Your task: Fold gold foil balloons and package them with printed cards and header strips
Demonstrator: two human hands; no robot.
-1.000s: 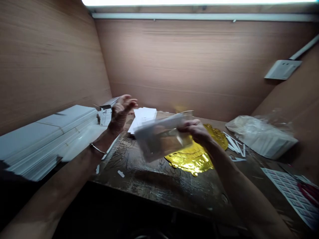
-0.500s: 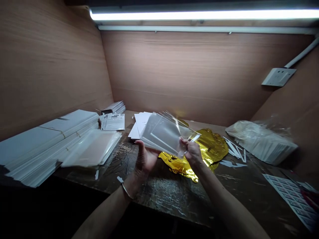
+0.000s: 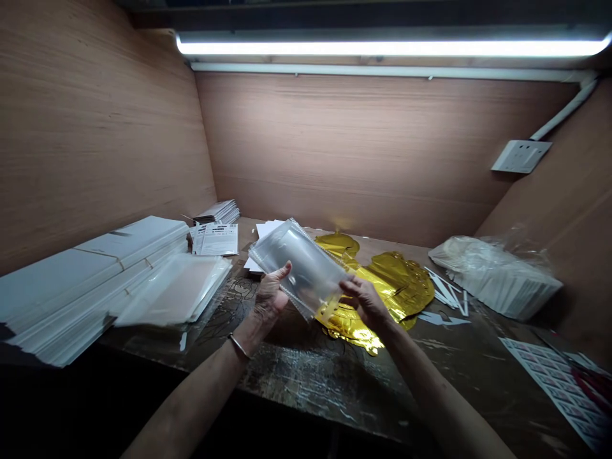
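A stack of clear plastic bags (image 3: 301, 264) with serrated edges is held tilted above the table. My left hand (image 3: 272, 294) grips its lower left side, thumb on top and fingers underneath. At the lower right end my right hand (image 3: 366, 301) pinches the bags between thumb and fingers. Behind and to the right, shiny gold foil pieces (image 3: 401, 287) lie flat, partly covered by the stack and my right hand. White cards (image 3: 261, 237) show from behind the stack's upper left corner.
Long banded white card stacks (image 3: 95, 261) and more clear bags (image 3: 172, 293) fill the left. Printed cards (image 3: 217, 239) lie at the back. On the right are white strips (image 3: 447, 290), a plastic-wrapped bundle (image 3: 502, 274), a sticker sheet (image 3: 549, 386) and red-handled scissors (image 3: 590, 386).
The fanned bags have been drawn into a neater stack and turned. My left hand has closed on their side, its thumb now on top. The camera view has shifted slightly.
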